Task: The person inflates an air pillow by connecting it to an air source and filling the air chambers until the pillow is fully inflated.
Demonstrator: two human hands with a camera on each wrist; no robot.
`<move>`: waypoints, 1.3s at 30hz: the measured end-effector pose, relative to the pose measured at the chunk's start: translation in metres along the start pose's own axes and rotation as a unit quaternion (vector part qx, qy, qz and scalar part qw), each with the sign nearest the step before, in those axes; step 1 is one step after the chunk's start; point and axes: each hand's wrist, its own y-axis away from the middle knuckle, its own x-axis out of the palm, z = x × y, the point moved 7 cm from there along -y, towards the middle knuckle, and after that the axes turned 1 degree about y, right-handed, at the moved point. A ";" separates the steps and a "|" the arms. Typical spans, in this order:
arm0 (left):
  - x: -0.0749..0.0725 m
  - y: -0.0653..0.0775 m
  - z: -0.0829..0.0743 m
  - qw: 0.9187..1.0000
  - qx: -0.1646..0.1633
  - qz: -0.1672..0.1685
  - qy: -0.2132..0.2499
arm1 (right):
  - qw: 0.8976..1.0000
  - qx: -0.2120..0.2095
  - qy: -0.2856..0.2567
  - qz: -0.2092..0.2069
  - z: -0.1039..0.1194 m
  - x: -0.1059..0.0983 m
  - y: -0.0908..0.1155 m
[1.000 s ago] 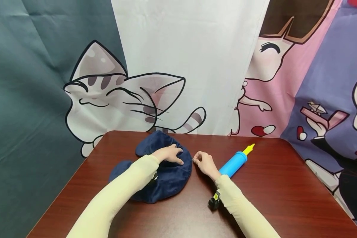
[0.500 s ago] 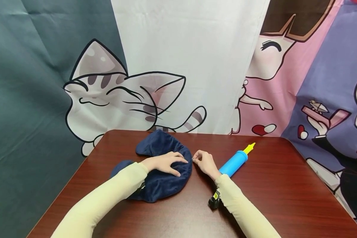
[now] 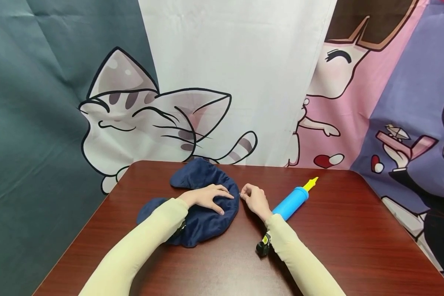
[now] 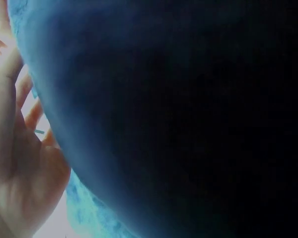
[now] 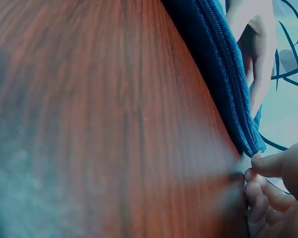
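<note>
A navy blue, plush U-shaped neck pillow [image 3: 211, 228] lies on the table, its opening to the left. My left hand [image 3: 209, 196] rests on top of it, fingers spread and fairly straight. In the left wrist view the dark pillow fabric [image 4: 54, 99] fills most of the picture beside that hand. At the pillow's right edge my right hand [image 3: 256, 200] pinches a small zipper pull between thumb and forefinger. Along the pillow's side runs a zipper [image 5: 223, 49], closed over the stretch that shows, leading to the right fingertips [image 5: 268, 164].
A blue hand pump [image 3: 290, 203] with a yellow nozzle [image 3: 311, 183] lies to the right, partly behind the right forearm. The brown wooden table [image 3: 340, 230] ends at the back against a hanging cartoon-printed cloth [image 3: 244, 74].
My left hand has slid back toward me on the pillow, then slightly forward again. The pillow's near edge has moved a little away from me. The right hand keeps its pinch at the edge.
</note>
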 end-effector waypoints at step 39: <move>-0.004 -0.010 -0.005 0.996 -0.084 0.033 -0.012 | 0.995 -0.078 0.004 0.057 0.008 0.003 0.028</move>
